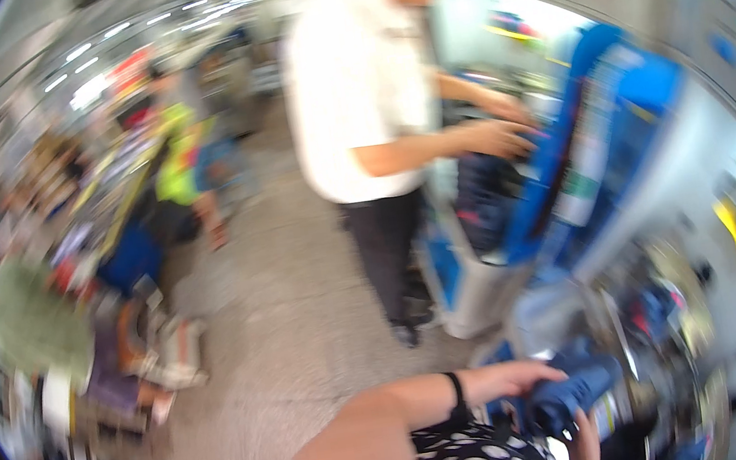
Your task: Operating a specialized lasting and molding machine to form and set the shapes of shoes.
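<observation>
Hands (pixel 535 373) on blue object (pixel 583 386), details blurred

A gray-brown floor (pixel 276 309) spans the center of the frame, a standing worker's dark shoe (pixel 406 334) resting on it; at upper left, a long yellow-edged table (pixel 134 202) carries jumbled items (pixel 103 187), blurred beyond identification.

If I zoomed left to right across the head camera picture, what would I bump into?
Seated person's green top → bright yellow-green top → standing person's white shirt → dark blue item at the wearer's hands → upper yellow strip near the right edge.
</observation>
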Motion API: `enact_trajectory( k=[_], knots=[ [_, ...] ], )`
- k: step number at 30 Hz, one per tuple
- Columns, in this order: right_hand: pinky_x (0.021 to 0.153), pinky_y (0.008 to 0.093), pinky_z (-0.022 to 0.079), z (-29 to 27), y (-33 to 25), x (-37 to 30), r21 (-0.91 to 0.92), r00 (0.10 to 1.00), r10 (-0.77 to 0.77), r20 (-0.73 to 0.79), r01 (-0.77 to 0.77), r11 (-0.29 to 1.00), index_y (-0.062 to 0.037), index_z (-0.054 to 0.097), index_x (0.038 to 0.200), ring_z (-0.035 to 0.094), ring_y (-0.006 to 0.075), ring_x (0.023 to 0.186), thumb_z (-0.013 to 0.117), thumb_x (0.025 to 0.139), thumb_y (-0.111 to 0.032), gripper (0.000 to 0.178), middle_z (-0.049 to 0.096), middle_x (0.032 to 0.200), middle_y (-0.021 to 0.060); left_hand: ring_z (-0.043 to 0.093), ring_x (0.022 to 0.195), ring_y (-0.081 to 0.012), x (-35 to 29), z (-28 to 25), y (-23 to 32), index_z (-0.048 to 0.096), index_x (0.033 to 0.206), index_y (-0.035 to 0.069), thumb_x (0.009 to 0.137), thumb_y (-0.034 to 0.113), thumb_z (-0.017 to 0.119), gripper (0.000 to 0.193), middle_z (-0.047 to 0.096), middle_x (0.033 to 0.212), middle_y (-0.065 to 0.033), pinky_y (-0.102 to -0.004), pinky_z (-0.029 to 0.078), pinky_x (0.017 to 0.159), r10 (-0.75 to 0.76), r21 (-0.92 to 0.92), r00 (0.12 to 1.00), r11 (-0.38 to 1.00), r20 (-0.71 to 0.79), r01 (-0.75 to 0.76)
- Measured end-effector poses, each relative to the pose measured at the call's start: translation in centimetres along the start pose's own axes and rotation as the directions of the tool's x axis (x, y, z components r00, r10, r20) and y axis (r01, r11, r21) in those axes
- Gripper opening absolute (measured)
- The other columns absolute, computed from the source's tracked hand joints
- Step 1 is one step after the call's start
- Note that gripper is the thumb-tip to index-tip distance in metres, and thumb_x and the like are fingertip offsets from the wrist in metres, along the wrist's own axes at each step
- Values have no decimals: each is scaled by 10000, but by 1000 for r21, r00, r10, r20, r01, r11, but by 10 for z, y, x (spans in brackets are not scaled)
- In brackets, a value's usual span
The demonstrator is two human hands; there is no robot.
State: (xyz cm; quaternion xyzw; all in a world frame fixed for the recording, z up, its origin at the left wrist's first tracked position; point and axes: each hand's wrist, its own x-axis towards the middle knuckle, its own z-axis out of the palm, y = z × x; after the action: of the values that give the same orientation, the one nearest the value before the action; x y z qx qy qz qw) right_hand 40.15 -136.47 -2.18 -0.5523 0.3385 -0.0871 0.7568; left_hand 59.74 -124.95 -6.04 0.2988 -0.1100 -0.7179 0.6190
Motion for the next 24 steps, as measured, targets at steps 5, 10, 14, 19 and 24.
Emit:
enact_trajectory(
  k=[5,10,14,19,24],
  knots=[
    [831,368,545,-51,9,-4,-142,974,-3,-228,-30,989,-42,115,1522,616,304,1066,832,735,-378,1117,413,1403,213,629,1072,-258,66,3,-13,425,1353,47,925,285,665,545,600,1233,-131,-421,529,922,-66,5,994,998,-90,67],
    [811,379,557,-83,59,20,-227,780,-119,-614,-30,974,-16,179,1494,577,346,1149,814,767,-374,1030,396,1404,298,495,1251,-295,126,14,-31,147,1528,153,932,418,624,807,419,1428,-158,-514,478,947,-111,225,930,954,-350,199],
    [983,379,461,-90,93,28,-424,654,-266,-709,-94,901,53,252,1452,546,363,1200,743,821,-419,929,448,1366,314,479,1257,-311,131,15,-47,121,1525,44,718,389,855,1145,396,1417,-238,-443,469,970,71,557,951,822,-300,114],
    [872,356,528,-81,101,18,-317,710,-260,-655,54,947,-5,239,1474,622,311,1088,726,860,-341,853,440,1377,285,523,1214,-286,127,-12,-50,209,1499,2,630,351,908,1168,486,1351,-228,-369,436,1016,184,930,978,332,98,-156],
    [924,375,514,-67,75,7,-340,791,-338,-510,175,924,-24,271,1473,580,310,1161,759,834,-324,858,407,1410,254,624,969,-264,132,-28,-29,385,1356,35,739,318,846,821,600,1072,-171,-430,567,739,54,691,944,695,-326,199]
  ],
)
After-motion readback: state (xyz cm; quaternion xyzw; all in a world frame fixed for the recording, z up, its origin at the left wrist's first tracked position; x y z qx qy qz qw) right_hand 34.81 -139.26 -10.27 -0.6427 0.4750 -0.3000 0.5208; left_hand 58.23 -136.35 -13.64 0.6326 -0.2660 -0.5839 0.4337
